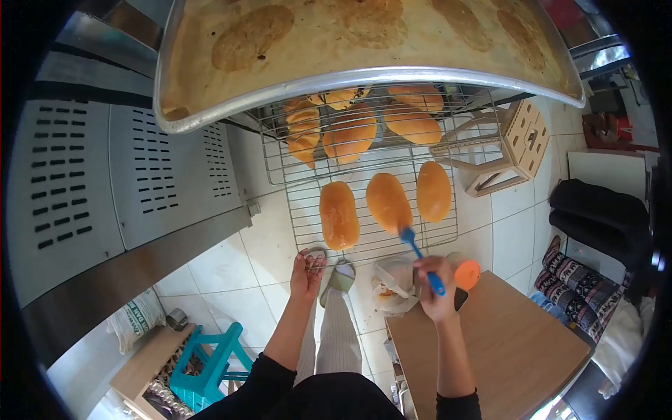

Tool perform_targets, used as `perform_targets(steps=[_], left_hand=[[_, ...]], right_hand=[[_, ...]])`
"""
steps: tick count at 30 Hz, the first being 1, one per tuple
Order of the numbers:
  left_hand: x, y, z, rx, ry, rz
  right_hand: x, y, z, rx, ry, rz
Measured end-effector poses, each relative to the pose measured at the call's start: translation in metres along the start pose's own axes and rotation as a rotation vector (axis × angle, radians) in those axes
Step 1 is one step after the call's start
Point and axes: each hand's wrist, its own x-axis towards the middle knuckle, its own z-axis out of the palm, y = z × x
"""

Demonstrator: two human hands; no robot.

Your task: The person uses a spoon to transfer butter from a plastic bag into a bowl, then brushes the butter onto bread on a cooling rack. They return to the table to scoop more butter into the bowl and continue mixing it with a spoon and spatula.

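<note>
In my right hand [437,283] is the handle of a blue brush [418,253], its bristles on the lower end of the middle bread roll [389,199]. My left hand [308,274] has its fingers curled at the front edge of the wire rack [306,231], just below the left roll [339,217], which looks glossy. A third roll [434,192] lies on the right of the same rack. Several other breads [350,133] rest on a rack behind, partly under a large stained tray [315,49].
A wooden table [483,343] with an orange lid [467,274] stands at lower right, a plastic bag [393,285] beside it. A beige stool [514,150] is behind the rack, a teal stool [210,371] at lower left. A perforated metal cabinet [119,189] fills the left. Another person's patterned legs [577,287] show at right.
</note>
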Motion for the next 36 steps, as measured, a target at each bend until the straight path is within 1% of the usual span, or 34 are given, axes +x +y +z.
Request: perform_targets(steps=[1,2,4,5,6,7,8,10,14,16,17,19,20,22,23,25,26,28,29,31,32,34,35,36], left_hand=[[-0.001,-0.001,0.002,-0.003,0.045,0.002],[0.0,-0.001,0.002,-0.004,0.045,-0.002],[0.0,0.0,0.001,-0.007,0.036,-0.006],[0.0,0.001,0.002,0.004,0.034,-0.006],[-0.001,0.002,0.002,0.016,0.031,-0.009],[-0.001,0.003,0.003,0.027,0.028,-0.012],[-0.002,0.003,0.003,0.037,0.027,-0.015],[-0.001,0.004,0.005,0.013,0.032,-0.026],[0.0,0.002,0.004,0.008,0.063,-0.022],[0.0,0.002,0.003,-0.006,0.032,-0.018],[0.0,0.002,0.002,-0.004,0.037,-0.022],[0.0,0.002,0.004,0.023,0.041,-0.004],[0.0,0.001,0.005,0.03,0.042,-0.008],[-0.001,0.003,0.006,0.039,0.081,-0.01],[-0.002,0.004,0.006,0.05,0.081,-0.011],[-0.001,0.005,0.006,0.022,0.094,-0.031],[0.001,0.006,0.005,0.026,0.088,-0.031],[0.003,0.006,-0.002,-0.032,0.027,-0.045],[0.003,0.005,-0.004,-0.035,0.029,-0.049],[0.004,0.003,-0.002,-0.016,0.059,-0.023],[0.004,0.003,-0.001,-0.015,0.055,-0.028],[0.004,0.004,-0.001,-0.009,0.067,-0.023],[0.004,0.004,0.0,0.001,0.064,-0.023],[0.004,0.005,0.001,0.005,0.079,-0.03]], right_hand=[[0.013,-0.002,-0.002,0.018,0.107,-0.059],[0.027,-0.003,-0.002,0.039,0.219,-0.119],[0.051,0.003,0.013,0.188,0.274,-0.041],[0.062,0.007,0.02,0.193,0.284,-0.037],[0.07,0.012,0.026,0.249,0.272,0.02],[0.073,0.017,0.031,0.305,0.26,0.076],[0.068,0.025,0.033,0.308,0.269,0.081],[0.055,0.038,0.029,0.541,0.45,0.113],[-0.002,0.031,0.007,0.418,0.448,0.168],[-0.015,0.022,-0.003,0.349,0.302,0.296],[-0.014,0.02,-0.003,0.348,0.302,0.302],[0.005,0.011,0.004,0.286,0.404,0.104],[0.017,0.01,0.011,0.286,0.41,0.11],[0.036,0.011,0.023,0.345,0.391,0.056],[0.033,0.012,0.024,0.35,0.399,0.061],[0.026,0.013,0.024,0.229,0.257,0.079],[0.016,0.013,0.02,0.229,0.264,0.077],[-0.008,0.011,0.01,0.122,0.237,0.111],[-0.011,0.011,0.008,0.119,0.234,0.114],[-0.016,0.01,0.003,0.108,0.338,0.132],[-0.012,0.009,0.004,0.104,0.343,0.133],[0.006,0.005,0.012,0.173,0.389,-0.03],[0.01,0.004,0.017,0.176,0.398,-0.027],[0.013,0.003,0.022,0.214,0.331,-0.029]])
